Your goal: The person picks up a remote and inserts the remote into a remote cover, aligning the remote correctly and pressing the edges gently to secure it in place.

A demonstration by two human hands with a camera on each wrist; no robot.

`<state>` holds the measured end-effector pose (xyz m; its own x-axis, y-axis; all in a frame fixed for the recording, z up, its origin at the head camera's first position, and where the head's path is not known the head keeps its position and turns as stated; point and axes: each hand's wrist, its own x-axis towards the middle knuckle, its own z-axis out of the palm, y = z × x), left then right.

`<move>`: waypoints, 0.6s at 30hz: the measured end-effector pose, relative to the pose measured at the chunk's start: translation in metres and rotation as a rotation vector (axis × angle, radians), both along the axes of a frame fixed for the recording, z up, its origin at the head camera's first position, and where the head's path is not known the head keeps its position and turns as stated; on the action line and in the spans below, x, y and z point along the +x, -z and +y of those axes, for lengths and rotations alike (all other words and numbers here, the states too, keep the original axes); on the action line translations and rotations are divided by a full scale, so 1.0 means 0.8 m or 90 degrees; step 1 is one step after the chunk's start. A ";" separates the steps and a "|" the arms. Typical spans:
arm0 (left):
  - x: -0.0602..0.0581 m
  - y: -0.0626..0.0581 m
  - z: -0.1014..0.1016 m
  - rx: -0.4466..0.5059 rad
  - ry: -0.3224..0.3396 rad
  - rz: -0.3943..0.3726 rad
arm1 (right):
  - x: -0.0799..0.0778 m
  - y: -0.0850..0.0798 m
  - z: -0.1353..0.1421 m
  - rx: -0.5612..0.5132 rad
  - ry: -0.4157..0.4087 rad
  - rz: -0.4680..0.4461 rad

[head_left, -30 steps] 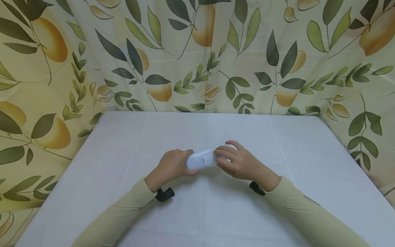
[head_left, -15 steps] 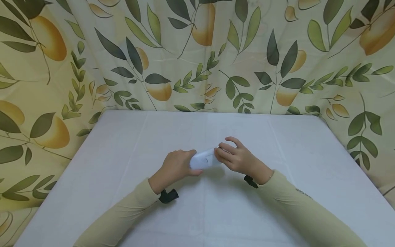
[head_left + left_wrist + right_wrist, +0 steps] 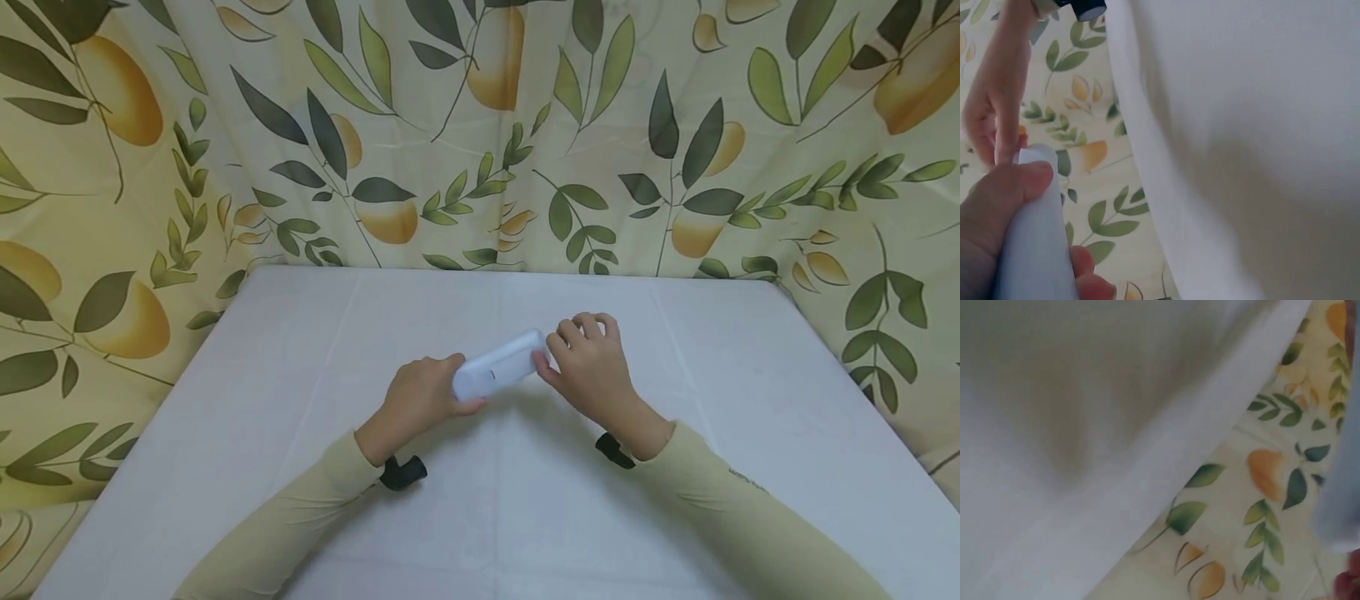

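A white oblong case (image 3: 498, 368) with rounded ends and a small dark mark midway along its side is held above the table, tilted up to the right. My left hand (image 3: 422, 392) grips its left end, thumb along one side and fingers round the other. In the left wrist view the case (image 3: 1036, 250) runs up between that hand's thumb and fingers. My right hand (image 3: 596, 367) has curled fingers at the other end, the thumb on the near corner. The right wrist view catches only that end of the case (image 3: 1338, 506) and some fingertips (image 3: 1344, 589).
The table (image 3: 390, 321) is covered with a plain white cloth. Behind it and along both sides hangs a curtain (image 3: 480, 142) printed with leaves and orange fruit. A dark wrist camera (image 3: 403, 472) sits under the left wrist, another dark camera (image 3: 615, 450) under the right.
The right hand has turned and slid outward to the case's end, baring more of the case. The right end of the case has tipped up, while the left hand keeps its grip.
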<state>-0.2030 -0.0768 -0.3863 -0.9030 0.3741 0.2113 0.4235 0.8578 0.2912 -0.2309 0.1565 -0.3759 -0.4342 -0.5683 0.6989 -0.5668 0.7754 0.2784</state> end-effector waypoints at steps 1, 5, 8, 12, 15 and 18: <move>0.001 0.001 0.001 0.003 -0.004 0.002 | 0.003 0.000 -0.002 0.005 0.021 -0.001; 0.005 0.003 0.008 0.005 -0.015 0.034 | 0.013 0.001 -0.014 0.014 0.057 -0.010; 0.006 0.003 0.012 -0.004 -0.024 0.075 | 0.016 0.001 -0.020 0.009 0.077 -0.017; 0.007 0.004 0.014 -0.016 -0.032 0.104 | 0.016 0.002 -0.022 -0.013 0.093 -0.040; 0.008 0.003 0.014 -0.012 -0.036 0.105 | 0.014 0.003 -0.019 -0.032 0.101 -0.052; 0.009 0.003 0.011 0.002 -0.039 0.095 | 0.009 0.004 -0.009 -0.051 0.072 -0.043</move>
